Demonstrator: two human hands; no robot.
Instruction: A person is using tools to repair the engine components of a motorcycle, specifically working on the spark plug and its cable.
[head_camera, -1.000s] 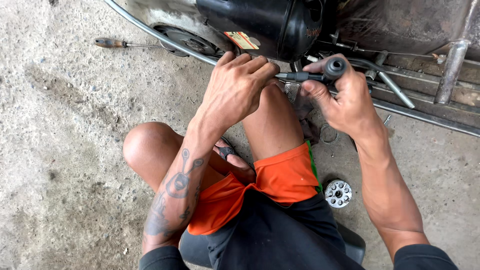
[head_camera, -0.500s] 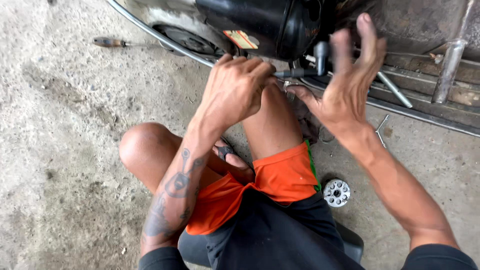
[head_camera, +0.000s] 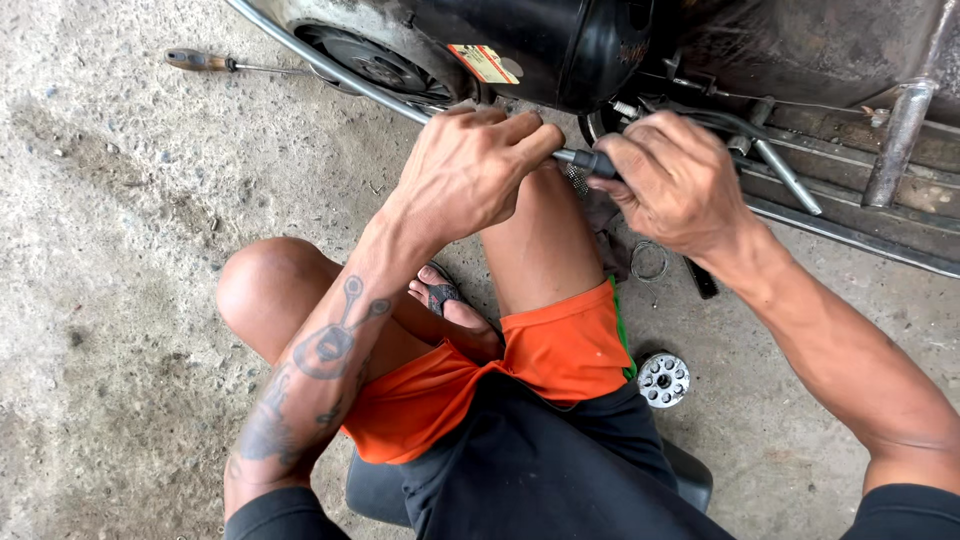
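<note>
My left hand is closed around one end of a thin metal tool shaft, just below the black tank of a machine. My right hand grips the dark handle end of the same tool, fingers wrapped over it. Both hands meet in front of the machine's underside, above my bent knee. The tool's working tip is hidden behind my left hand.
A screwdriver lies on the concrete floor at the upper left. A round metal disc with holes sits on the floor by my right thigh. A wire ring and a dark small part lie under my right hand. The machine's metal frame tube runs across the top.
My right hand, spread open and lifted half a second ago, has come back down and closed on the tool handle. My left hand has stayed in place.
</note>
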